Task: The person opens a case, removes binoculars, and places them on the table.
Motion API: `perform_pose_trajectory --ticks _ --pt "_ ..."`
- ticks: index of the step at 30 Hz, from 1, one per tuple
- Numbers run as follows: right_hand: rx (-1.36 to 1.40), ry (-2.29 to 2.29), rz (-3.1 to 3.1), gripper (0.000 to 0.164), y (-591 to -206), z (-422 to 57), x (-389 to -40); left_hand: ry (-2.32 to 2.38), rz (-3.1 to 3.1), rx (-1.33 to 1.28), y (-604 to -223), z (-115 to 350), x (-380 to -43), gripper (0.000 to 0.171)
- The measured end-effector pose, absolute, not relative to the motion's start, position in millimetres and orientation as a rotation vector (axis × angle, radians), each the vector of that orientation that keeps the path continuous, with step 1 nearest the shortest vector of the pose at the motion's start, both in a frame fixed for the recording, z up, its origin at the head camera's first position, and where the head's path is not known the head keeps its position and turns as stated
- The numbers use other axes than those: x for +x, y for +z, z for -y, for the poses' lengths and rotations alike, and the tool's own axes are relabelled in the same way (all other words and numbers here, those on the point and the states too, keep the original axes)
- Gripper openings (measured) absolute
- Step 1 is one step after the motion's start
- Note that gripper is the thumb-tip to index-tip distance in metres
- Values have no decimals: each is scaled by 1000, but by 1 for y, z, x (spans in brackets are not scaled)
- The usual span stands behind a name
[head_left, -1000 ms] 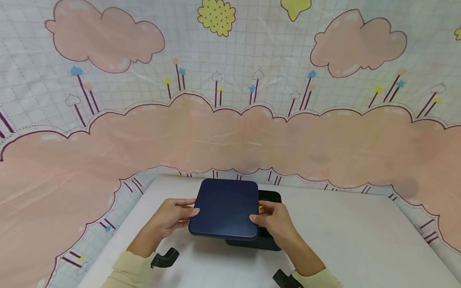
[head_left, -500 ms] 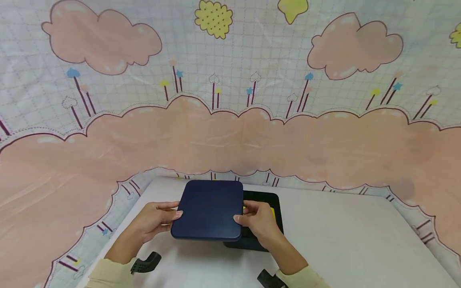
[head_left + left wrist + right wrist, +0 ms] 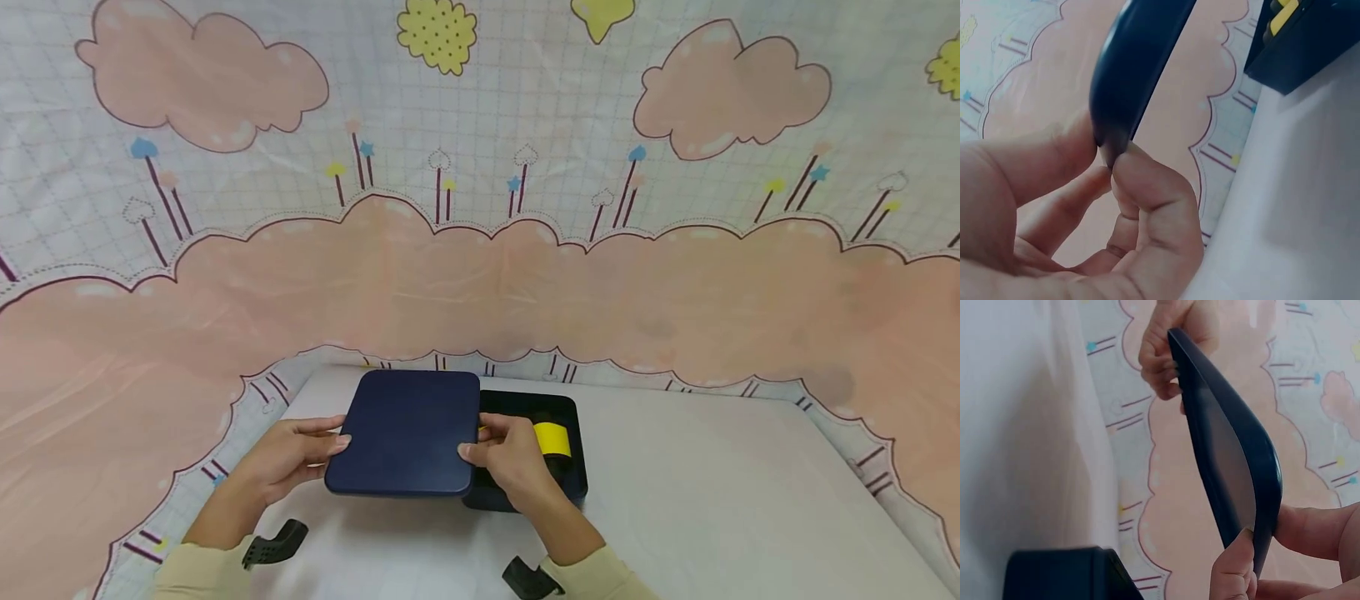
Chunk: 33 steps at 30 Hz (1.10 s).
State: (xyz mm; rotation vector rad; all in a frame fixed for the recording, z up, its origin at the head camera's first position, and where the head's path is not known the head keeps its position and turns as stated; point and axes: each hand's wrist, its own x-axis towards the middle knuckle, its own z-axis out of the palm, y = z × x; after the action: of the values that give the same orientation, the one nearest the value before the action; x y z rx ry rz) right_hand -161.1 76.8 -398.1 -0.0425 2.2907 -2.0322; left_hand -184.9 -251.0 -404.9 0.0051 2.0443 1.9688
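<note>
A dark navy square lid [image 3: 405, 433] with rounded corners is held up above the table between both hands. My left hand [image 3: 285, 458] pinches its left edge between thumb and fingers. At the opposite edge, my right hand [image 3: 513, 462] pinches it the same way. In the right wrist view the lid's [image 3: 1266, 469] hollow underside shows. Behind my right hand stands a black box [image 3: 579, 450], open on top, on the table. Inside it lies something with a bright yellow band [image 3: 552, 439]; my right hand and the lid hide part of the box.
The white table [image 3: 720, 492] stretches out to the right of the box. At its back edge rises a cloth backdrop [image 3: 480, 292] printed with pink clouds. A black wrist strap [image 3: 276, 543] sits at my left sleeve, and another black strap [image 3: 531, 577] at my right.
Both hands have moved left together with the lid. More of the box and its yellow-banded contents have come into view. The box stays on the table.
</note>
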Motion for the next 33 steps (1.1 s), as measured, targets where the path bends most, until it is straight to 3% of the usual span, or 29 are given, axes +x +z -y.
perform_pose_trajectory --ticks 4,10,17,25,33 --pt "-27 -2030 -2302 51 -401 -67 -160 1965 -2027 11 -406 260 -182 55" --pt "-8 -2027 -2299 59 -410 -54 -159 1931 -2020 39 -412 273 -177 60" --pt "6 -2044 -2295 58 -416 -42 -162 1938 -2012 53 -420 286 -182 52" --pt "27 -2046 -2286 59 -421 -30 -164 1924 -2022 26 -426 298 -181 59" --pt "64 -2029 -2307 59 -425 -22 -164 1943 -1983 37 -428 305 -181 36"
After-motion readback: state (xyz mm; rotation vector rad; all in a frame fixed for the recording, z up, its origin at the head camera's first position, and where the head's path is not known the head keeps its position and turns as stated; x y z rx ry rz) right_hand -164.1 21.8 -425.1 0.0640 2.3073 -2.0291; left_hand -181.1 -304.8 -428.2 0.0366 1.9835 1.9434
